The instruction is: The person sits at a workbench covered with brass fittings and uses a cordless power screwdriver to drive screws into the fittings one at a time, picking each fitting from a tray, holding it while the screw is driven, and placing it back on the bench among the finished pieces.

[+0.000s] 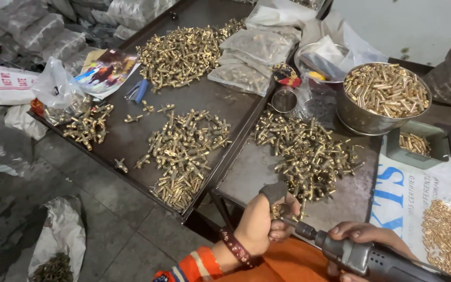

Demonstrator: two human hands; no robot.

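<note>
My left hand (261, 223), with a grey cover on the thumb and a beaded bracelet at the wrist, pinches a small brass fitting (277, 211) at the table's near edge. My right hand (365, 233) grips a grey power driver (361, 256) whose tip touches that fitting. Just beyond lies a heap of brass fittings (309, 151) on the metal table (246, 172).
A dark tray (131, 141) at left holds more heaps of brass fittings (184, 151), blue pliers (138, 90) and clear bags. A steel bowl (361, 117) holds brass pins; grey bins (416, 146) and a white sack (408, 193) with loose pins lie at right.
</note>
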